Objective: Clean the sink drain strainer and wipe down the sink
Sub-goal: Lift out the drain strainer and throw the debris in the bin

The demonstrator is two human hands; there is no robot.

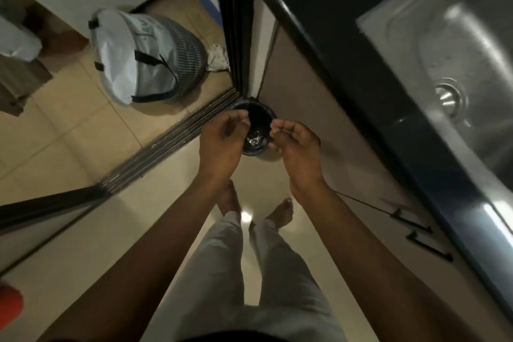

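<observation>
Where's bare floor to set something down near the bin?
Free: pale tile between the feet and dark bin; tan tile left of the door track. Crowded: both hands, left hand and right hand, over the bin; laundry basket beyond the track.

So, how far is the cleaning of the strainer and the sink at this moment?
Early stage. Both hands, left hand and right hand, are held over a small dark bin on the floor, apparently dropping strainer waste; whether the fingers hold anything is unclear. The sink on the right stands unattended, its drain visible. Wiping the sink seems still left; no cloth is in hand.
</observation>
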